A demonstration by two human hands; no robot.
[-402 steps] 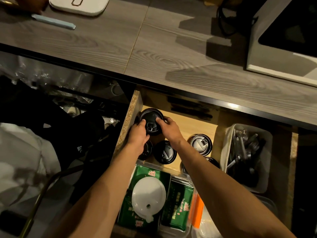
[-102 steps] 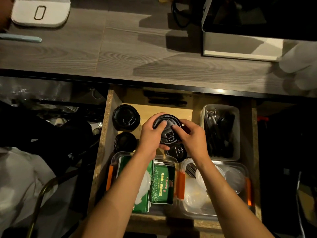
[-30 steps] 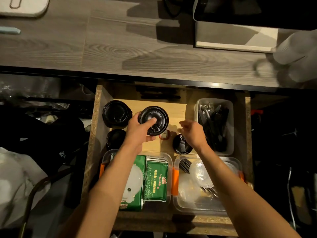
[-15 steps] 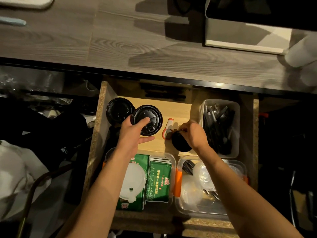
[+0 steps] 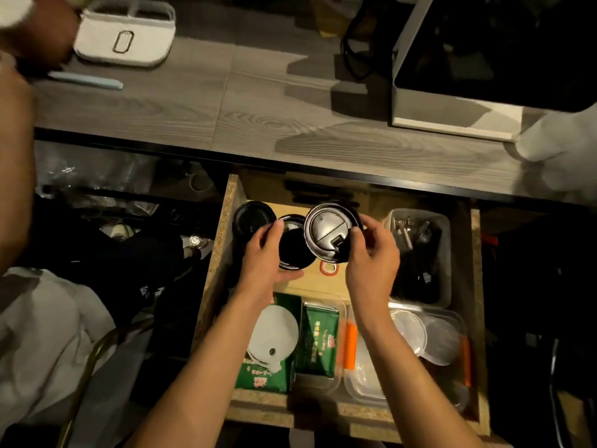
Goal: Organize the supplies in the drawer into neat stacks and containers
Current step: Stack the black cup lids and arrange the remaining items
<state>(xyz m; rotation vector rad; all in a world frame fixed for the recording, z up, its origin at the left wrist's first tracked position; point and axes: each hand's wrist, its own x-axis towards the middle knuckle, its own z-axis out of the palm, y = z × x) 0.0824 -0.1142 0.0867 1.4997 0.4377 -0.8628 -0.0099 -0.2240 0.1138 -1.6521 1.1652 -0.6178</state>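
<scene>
The open wooden drawer [image 5: 223,240] lies below the counter. My left hand [image 5: 263,263] grips a stack of black cup lids [image 5: 294,245] near the drawer's back left. My right hand [image 5: 371,260] pinches another black cup lid [image 5: 329,229], tilted and shiny, just right of that stack and above it. A further stack of black lids [image 5: 253,218] stands in the back left corner. A small red and white thing [image 5: 329,268] lies on the drawer floor between my hands.
A clear bin of dark cutlery [image 5: 416,253] stands at the drawer's right. In front, one clear container holds green packets [image 5: 318,341] and a white lid [image 5: 274,334], another holds clear lids [image 5: 429,334]. The counter carries a white tray [image 5: 126,37] and a grey box [image 5: 452,101].
My right hand has lifted a black lid from the drawer floor and brought it up beside the stack in my left hand. The camera view has shifted down and right.
</scene>
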